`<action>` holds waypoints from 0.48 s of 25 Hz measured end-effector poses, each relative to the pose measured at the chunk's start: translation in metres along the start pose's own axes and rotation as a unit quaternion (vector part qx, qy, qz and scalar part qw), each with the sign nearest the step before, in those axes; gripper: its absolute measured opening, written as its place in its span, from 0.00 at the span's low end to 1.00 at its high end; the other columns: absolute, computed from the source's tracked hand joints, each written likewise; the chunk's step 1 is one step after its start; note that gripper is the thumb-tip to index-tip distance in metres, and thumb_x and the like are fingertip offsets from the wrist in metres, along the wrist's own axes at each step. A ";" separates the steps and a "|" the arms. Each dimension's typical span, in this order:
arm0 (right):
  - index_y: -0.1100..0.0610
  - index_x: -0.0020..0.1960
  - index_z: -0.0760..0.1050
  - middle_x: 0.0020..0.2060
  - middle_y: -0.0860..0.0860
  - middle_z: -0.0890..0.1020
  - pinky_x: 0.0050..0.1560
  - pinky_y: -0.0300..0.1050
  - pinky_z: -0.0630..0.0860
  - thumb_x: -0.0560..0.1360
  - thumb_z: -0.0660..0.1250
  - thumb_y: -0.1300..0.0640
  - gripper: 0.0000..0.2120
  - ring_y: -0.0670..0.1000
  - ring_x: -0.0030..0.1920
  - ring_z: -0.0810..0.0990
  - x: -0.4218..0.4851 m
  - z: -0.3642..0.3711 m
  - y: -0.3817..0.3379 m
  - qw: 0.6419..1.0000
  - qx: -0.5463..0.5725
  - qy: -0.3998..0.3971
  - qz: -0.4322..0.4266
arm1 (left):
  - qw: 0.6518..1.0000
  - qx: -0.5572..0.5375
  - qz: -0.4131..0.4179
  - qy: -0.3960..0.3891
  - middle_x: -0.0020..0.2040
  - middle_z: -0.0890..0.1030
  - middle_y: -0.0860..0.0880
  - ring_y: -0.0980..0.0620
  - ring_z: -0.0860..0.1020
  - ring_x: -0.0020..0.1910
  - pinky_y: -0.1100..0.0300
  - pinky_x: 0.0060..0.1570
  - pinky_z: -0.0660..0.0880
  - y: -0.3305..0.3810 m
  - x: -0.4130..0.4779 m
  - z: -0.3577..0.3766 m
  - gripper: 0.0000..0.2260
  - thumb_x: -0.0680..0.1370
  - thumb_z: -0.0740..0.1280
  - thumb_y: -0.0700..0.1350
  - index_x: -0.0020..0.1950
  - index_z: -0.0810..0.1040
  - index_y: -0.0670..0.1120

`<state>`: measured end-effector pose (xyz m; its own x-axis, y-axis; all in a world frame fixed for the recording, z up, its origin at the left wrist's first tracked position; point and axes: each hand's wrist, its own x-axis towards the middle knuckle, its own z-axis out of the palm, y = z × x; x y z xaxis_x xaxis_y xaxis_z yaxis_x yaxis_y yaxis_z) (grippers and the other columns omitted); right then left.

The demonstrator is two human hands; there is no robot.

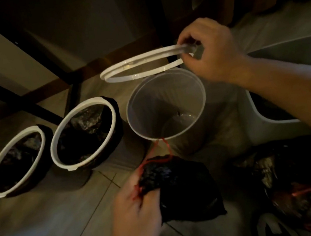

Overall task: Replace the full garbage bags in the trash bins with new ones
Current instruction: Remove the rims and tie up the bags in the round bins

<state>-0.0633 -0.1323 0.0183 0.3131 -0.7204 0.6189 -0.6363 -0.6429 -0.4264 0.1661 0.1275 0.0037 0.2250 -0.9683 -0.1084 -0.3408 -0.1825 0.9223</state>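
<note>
An unlined white round bin [165, 104] stands on the floor at the centre. My right hand [211, 50] pinches its loose white rim ring [133, 69] and holds it in the air above the bin. Lower down, my left hand [135, 206] grips a folded black garbage bag [180, 186] with a red drawstring [152, 158]. Two more round bins, the middle one [84, 134] and the left one [16, 161], stand to the left, each with a black bag clamped under a white ring.
A full black bag with red ties [292, 184] lies on the floor at the lower right. A larger white bin [277, 112] stands right of the centre bin, under my right forearm. Dark table legs [42, 59] cross behind the bins. Tiled floor lies below.
</note>
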 end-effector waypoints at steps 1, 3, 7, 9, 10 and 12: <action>0.63 0.59 0.79 0.53 0.59 0.81 0.52 0.46 0.74 0.79 0.70 0.57 0.12 0.57 0.53 0.78 -0.001 0.001 -0.001 1.000 0.001 -0.003 0.002 | 0.999 0.018 0.001 -0.035 0.42 0.87 0.55 0.61 0.84 0.41 0.67 0.38 0.78 -0.005 -0.001 0.008 0.11 0.78 0.68 0.45 0.56 0.87 0.55; 0.62 0.59 0.79 0.53 0.59 0.81 0.52 0.47 0.74 0.80 0.69 0.56 0.12 0.57 0.53 0.78 -0.003 0.003 -0.001 1.000 0.003 -0.008 0.002 | 0.994 0.079 0.003 -0.069 0.36 0.83 0.50 0.57 0.81 0.35 0.58 0.33 0.76 -0.020 0.000 0.020 0.05 0.78 0.68 0.45 0.48 0.84 0.52; 0.63 0.58 0.79 0.53 0.60 0.81 0.53 0.50 0.76 0.80 0.69 0.56 0.12 0.58 0.54 0.78 -0.005 0.007 0.000 1.000 -0.007 -0.008 0.004 | 0.968 0.240 0.011 -0.065 0.40 0.80 0.57 0.58 0.79 0.38 0.56 0.36 0.74 -0.051 0.015 0.036 0.11 0.73 0.66 0.51 0.54 0.74 0.60; 0.64 0.58 0.79 0.52 0.60 0.81 0.52 0.47 0.73 0.79 0.69 0.56 0.12 0.59 0.53 0.78 -0.006 0.009 0.001 1.000 -0.002 0.006 0.002 | 0.943 0.318 0.049 -0.088 0.51 0.80 0.60 0.58 0.80 0.48 0.58 0.44 0.76 -0.064 0.017 0.050 0.19 0.74 0.65 0.50 0.63 0.70 0.64; 0.64 0.57 0.79 0.52 0.60 0.81 0.51 0.46 0.72 0.79 0.69 0.56 0.12 0.59 0.53 0.78 -0.006 0.009 0.001 1.000 0.002 0.013 -0.001 | 0.932 0.343 0.052 -0.107 0.57 0.78 0.60 0.55 0.79 0.53 0.58 0.48 0.77 -0.071 0.019 0.058 0.20 0.76 0.65 0.49 0.66 0.69 0.64; 0.63 0.58 0.79 0.52 0.59 0.81 0.53 0.50 0.71 0.78 0.70 0.55 0.14 0.60 0.53 0.78 -0.005 0.009 -0.005 1.000 -0.002 0.013 -0.015 | 0.917 0.371 0.047 -0.140 0.64 0.74 0.58 0.53 0.77 0.60 0.58 0.54 0.76 -0.087 0.027 0.072 0.21 0.78 0.65 0.48 0.69 0.69 0.64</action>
<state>-0.0551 -0.1283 0.0111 0.3134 -0.6930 0.6492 -0.6290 -0.6637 -0.4048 0.1360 0.1052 -0.1061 -0.0450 -0.9725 -0.2286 -0.8976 -0.0611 0.4365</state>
